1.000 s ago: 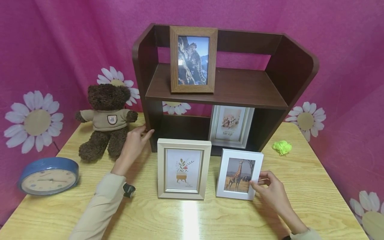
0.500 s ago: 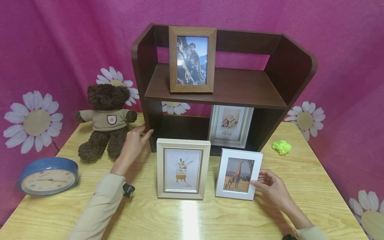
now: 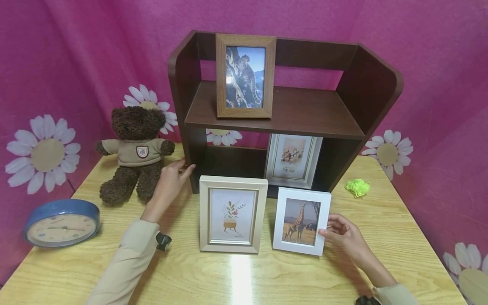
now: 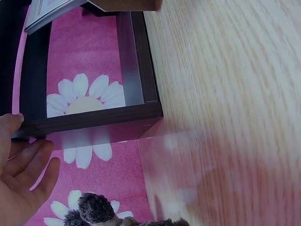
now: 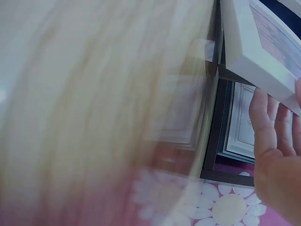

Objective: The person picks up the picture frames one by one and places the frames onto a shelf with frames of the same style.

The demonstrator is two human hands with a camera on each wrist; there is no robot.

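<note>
A dark brown two-tier shelf (image 3: pixel 312 108) stands on the table. My left hand (image 3: pixel 169 184) holds the front edge of its left side panel; in the left wrist view, the thumb lies on one side of that panel (image 4: pixel 94 115) and the fingers on the other. My right hand (image 3: pixel 345 237) pinches the right edge of a white picture frame (image 3: pixel 279 222) with a giraffe photo, thumb in front and fingers behind. Just left of it stands a cream picture frame (image 3: pixel 205 216) with a plant drawing. The right wrist view shows the white frame's edge (image 5: pixel 263 73) over the fingers.
A wooden frame (image 3: pixel 245 113) with an animal photo stands on the upper tier, and a silver frame (image 3: pixel 270 163) on the lower. Left are a brown teddy bear (image 3: pixel 139 150) and a blue clock (image 3: pixel 62 207). A neon-green bundle (image 3: pixel 357 187) lies right of the shelf.
The white giraffe frame has shifted slightly left and tilted a little in my right hand. My left hand stays at the shelf's side panel.
</note>
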